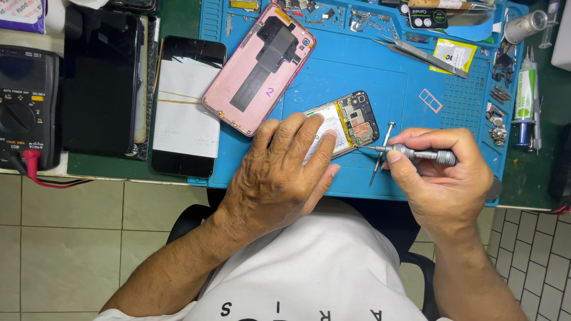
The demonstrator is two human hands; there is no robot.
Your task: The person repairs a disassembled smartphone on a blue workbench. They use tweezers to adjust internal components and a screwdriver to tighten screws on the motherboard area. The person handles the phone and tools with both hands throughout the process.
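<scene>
My left hand (279, 169) presses flat on the opened phone (351, 122), whose long axis runs diagonally, camera end toward upper right, on the blue mat (357, 71). My right hand (443, 172) has its grip closed around a screwdriver (416, 154) lying horizontal, tip pointing left, apparently touching the phone's edge.

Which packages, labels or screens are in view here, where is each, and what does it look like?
Yellow sachet: mat's upper right, small, flat.
Black packet: top edge, rectangular, white dots.
Glue tube: right of the mat, white and green, blue tip.
Dark screen: left, black rectangle.
Phone screen: beside it, black, covered by banded white paper.
Multimeter: far left, black, round dial.
</scene>
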